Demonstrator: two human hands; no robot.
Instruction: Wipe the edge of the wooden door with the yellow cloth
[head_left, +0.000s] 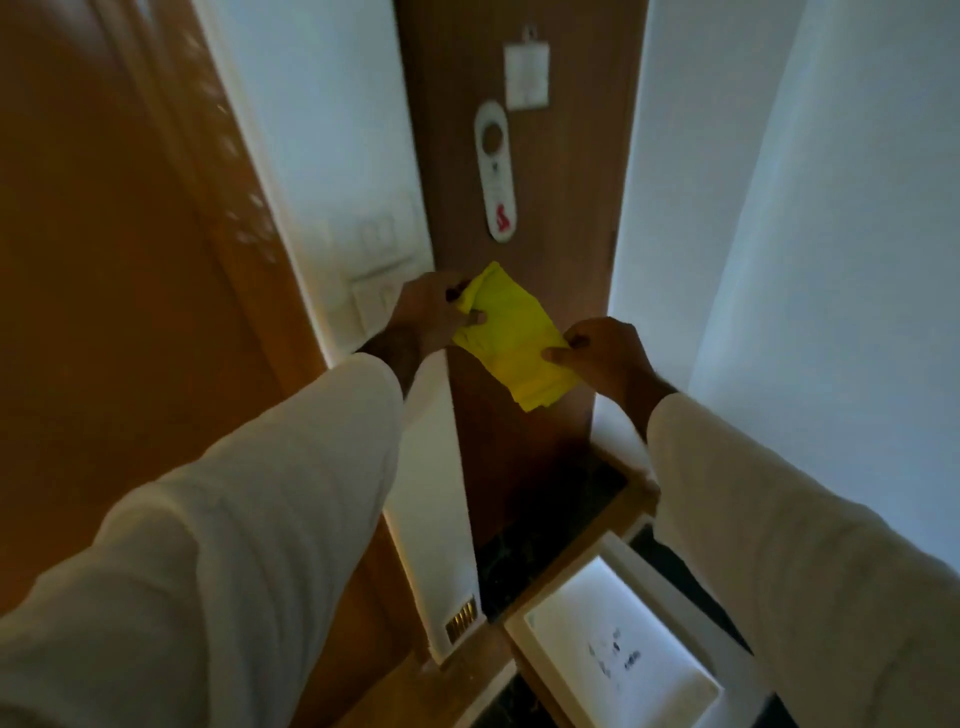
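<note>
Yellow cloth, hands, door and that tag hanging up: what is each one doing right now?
yellow cloth: folded, held up between both hands, off the door.
left hand: fingers pinching the cloth's upper left edge.
right hand: fingers pinching the cloth's right edge.
wooden door: at left, not touched by the cloth.
door hanger tag: hanging on the brown panel.

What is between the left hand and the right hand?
In the head view, only the yellow cloth spans between left hand and right hand; both pinch it.

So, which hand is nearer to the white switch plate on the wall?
Left. The left hand is just right of the switch plate; the right hand is further right, beyond the yellow cloth.
</note>
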